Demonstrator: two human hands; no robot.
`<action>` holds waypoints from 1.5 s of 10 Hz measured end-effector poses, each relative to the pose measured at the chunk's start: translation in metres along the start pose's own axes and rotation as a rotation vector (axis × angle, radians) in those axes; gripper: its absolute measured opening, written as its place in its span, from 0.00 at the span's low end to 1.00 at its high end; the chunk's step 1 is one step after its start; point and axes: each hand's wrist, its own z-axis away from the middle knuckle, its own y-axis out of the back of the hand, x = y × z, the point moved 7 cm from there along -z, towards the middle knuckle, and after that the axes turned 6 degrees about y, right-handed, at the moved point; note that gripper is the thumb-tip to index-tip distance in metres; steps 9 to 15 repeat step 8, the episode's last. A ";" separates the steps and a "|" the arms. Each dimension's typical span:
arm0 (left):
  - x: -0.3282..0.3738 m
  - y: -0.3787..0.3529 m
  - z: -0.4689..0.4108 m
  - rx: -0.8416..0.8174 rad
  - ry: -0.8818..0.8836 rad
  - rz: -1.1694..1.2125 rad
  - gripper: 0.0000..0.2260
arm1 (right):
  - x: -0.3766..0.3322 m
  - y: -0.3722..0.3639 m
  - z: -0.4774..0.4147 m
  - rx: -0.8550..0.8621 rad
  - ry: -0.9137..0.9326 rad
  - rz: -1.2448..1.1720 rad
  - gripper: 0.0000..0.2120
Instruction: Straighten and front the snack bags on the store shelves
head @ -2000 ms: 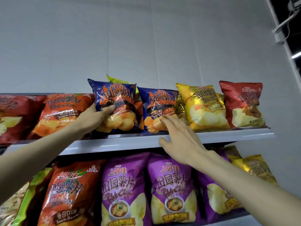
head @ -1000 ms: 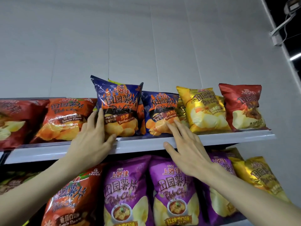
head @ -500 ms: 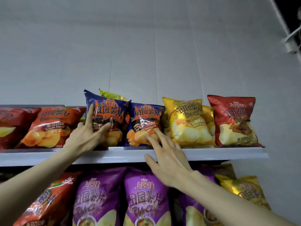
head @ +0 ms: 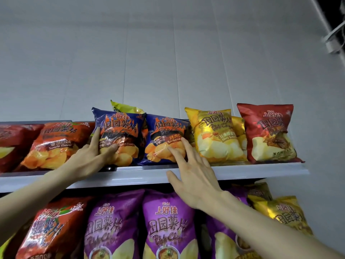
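On the top shelf (head: 242, 171), left hand (head: 89, 157) grips the left blue bag (head: 123, 128) at 8 o'clock; right hand (head: 194, 178), fingers straight, touches the right blue bag (head: 164, 128).

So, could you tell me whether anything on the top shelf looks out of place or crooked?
Yes. A yellow-green bag pokes up behind the left blue bag, apart from the yellow bags further right. That blue bag, held by the left hand, stands higher than the right blue bag and slightly askew. The orange bag leans back.
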 end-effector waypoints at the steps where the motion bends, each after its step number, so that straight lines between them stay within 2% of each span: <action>1: 0.011 0.001 0.011 -0.021 -0.060 -0.017 0.50 | 0.000 -0.001 -0.004 -0.025 -0.002 0.011 0.31; 2: 0.025 0.002 0.032 0.020 -0.119 -0.066 0.49 | -0.002 0.000 -0.006 -0.058 0.000 0.019 0.30; 3: 0.028 0.003 0.039 0.025 -0.106 -0.102 0.51 | -0.004 0.002 -0.006 -0.073 0.000 -0.007 0.29; 5: 0.033 0.004 0.062 0.094 -0.124 -0.218 0.41 | -0.011 0.014 0.001 -0.078 0.008 -0.011 0.28; 7: 0.053 -0.010 0.102 0.069 -0.187 -0.416 0.40 | -0.011 0.025 0.024 -0.121 -0.001 -0.050 0.30; 8: 0.083 -0.023 0.123 0.070 -0.237 -0.455 0.30 | -0.005 0.034 0.040 -0.103 -0.029 -0.078 0.28; 15: 0.083 -0.023 0.123 0.070 -0.237 -0.455 0.30 | -0.005 0.034 0.040 -0.103 -0.029 -0.078 0.28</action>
